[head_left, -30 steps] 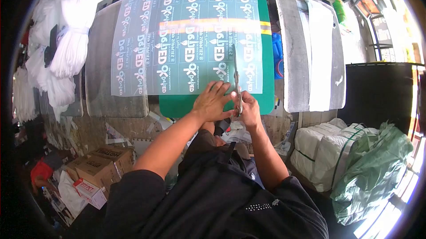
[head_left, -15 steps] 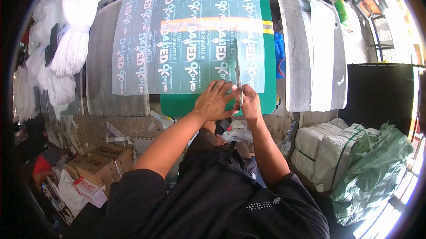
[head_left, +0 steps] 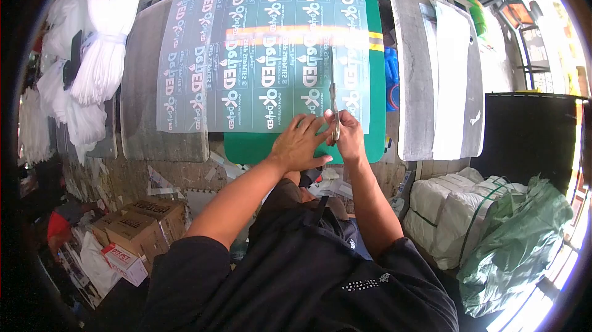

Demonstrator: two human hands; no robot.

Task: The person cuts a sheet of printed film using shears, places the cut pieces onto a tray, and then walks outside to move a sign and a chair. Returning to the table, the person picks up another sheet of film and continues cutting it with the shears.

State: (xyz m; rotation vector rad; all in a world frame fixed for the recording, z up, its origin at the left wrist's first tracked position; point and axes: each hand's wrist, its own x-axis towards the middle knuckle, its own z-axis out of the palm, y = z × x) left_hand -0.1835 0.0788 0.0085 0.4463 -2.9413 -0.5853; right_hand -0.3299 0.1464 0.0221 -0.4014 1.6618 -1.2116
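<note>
A translucent printed film sheet (head_left: 253,73) with rows of mirrored white lettering lies over a green board (head_left: 259,147). My right hand (head_left: 349,137) is closed round the handles of a pair of scissors (head_left: 333,94). Their long blades point away from me along the gap between two printed columns, near the sheet's right side. My left hand (head_left: 301,143) rests with fingers spread at the sheet's near edge, just left of the scissors, and holds nothing. Whether the blades are parted is hard to make out.
Grey boards (head_left: 163,85) flank the green one, and the right board (head_left: 410,85) bears white strips (head_left: 450,79). White bundles (head_left: 105,36) hang at the far left. Cardboard boxes (head_left: 139,227) stand at lower left; wrapped white bales (head_left: 450,208) and a green plastic sack (head_left: 521,245) sit at lower right.
My left thumb has moved away from the scissors and down, so the left hand is spread wider. The right hand and scissors are shifted only slightly.
</note>
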